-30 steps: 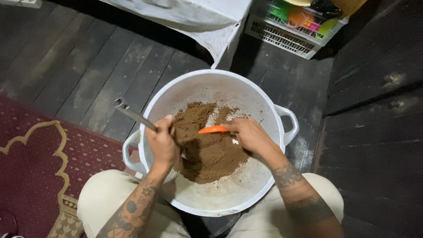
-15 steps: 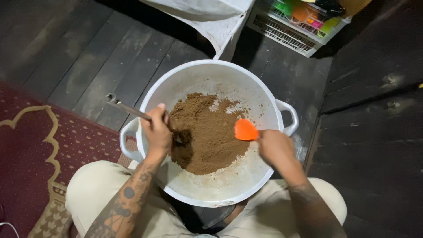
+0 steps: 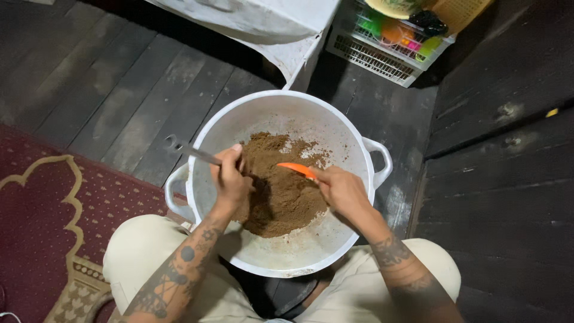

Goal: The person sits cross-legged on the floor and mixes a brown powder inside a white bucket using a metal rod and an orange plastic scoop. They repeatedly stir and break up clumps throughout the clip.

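Brown mixture (image 3: 281, 191): I see it heaped in the middle and left of the big white pot (image 3: 335, 119), with bare pale bottom showing on the near and right sides.
White pot: it sits on the dark plank floor (image 3: 119, 78) between my knees, one handle (image 3: 382, 161) to the right, another (image 3: 173, 191) to the left.
Left hand (image 3: 230, 182): closed in a fist around a metal utensil handle (image 3: 191, 149) (the working end is buried or hidden behind the hand, so I cannot tell its shape); the handle sticks out up and left over the pot rim.
Right hand (image 3: 341, 188): fingers clamped on an orange spatula (image 3: 296, 169), whose blade lies on the mixture and points left toward the other hand.
In the way: nothing lies between the two tools but the mixture itself; they are near, not touching.
Left of me: a maroon patterned rug (image 3: 42, 227) beside my knee.
Beyond the pot: a white cloth-covered thing (image 3: 257, 24) just past the rim, and a white plastic basket (image 3: 382, 54) of colourful items further right.
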